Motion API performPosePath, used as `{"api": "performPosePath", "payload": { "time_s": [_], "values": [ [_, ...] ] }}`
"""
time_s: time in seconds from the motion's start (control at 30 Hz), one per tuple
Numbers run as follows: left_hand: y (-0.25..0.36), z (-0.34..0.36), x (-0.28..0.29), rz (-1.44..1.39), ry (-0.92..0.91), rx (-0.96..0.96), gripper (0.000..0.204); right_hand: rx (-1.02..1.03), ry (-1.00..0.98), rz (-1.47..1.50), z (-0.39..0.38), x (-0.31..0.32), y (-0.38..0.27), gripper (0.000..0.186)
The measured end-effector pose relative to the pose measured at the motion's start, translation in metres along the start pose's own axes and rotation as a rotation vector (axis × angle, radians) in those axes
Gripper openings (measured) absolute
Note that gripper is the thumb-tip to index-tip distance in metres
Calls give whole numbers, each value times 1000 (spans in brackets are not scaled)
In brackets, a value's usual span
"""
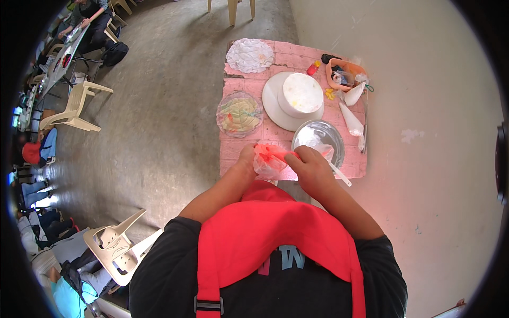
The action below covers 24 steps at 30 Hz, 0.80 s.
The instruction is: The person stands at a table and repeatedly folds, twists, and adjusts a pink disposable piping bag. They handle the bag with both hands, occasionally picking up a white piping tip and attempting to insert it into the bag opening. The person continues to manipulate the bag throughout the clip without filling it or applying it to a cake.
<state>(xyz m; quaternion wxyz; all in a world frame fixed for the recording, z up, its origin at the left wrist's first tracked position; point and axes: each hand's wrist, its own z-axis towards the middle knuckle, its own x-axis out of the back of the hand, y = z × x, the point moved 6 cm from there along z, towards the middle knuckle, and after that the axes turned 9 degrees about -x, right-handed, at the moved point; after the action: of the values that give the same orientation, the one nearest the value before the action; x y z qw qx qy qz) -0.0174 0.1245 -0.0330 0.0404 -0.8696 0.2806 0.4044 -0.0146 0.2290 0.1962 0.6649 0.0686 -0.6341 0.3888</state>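
My left hand (247, 160) is closed around the edge of a clear plastic-covered piece (269, 168) with pinkish-red icing on top; what lies under the plastic is hidden. In my right hand (311, 168) is a piping bag (286, 156) of pinkish-red icing, its narrow end pointing left, over that piece. The bag's loose clear end sticks out to the right, over a metal bowl (340, 142) with white icing in it. A white-handled spatula (342, 176) leans out of the bowl. Just beyond stands a round white cake (302, 93) on a white turntable (273, 100).
Two plastic-covered discs, one white (250, 55) and one greenish with red smears (239, 114), lie along the pink table's (286, 50) left side. White piping bags (350, 119), an orange basket (345, 63) and a small red bottle (313, 68) sit right and back. A wall (424, 175) borders the right.
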Motion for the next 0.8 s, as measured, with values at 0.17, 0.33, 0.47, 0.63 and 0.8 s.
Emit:
{"api": "performPosePath", "payload": {
  "time_s": [0.17,0.33,0.47,0.63,0.8],
  "values": [
    [3,0,-15,-20,145,-25,39,-8,-78,-108,-4,20,8,19],
    [9,24,9,-98,-83,13,38,-274,-47,282,-1,42,55,14],
    [16,19,4,-36,-71,-2,29,-734,77,1058,-12,52,125,25],
    [20,12,-3,-88,-74,-46,25,-733,309,1836,-21,64,228,41],
    [23,18,5,63,-126,-155,18,-865,472,1514,-7,94,338,36]
  ]
}}
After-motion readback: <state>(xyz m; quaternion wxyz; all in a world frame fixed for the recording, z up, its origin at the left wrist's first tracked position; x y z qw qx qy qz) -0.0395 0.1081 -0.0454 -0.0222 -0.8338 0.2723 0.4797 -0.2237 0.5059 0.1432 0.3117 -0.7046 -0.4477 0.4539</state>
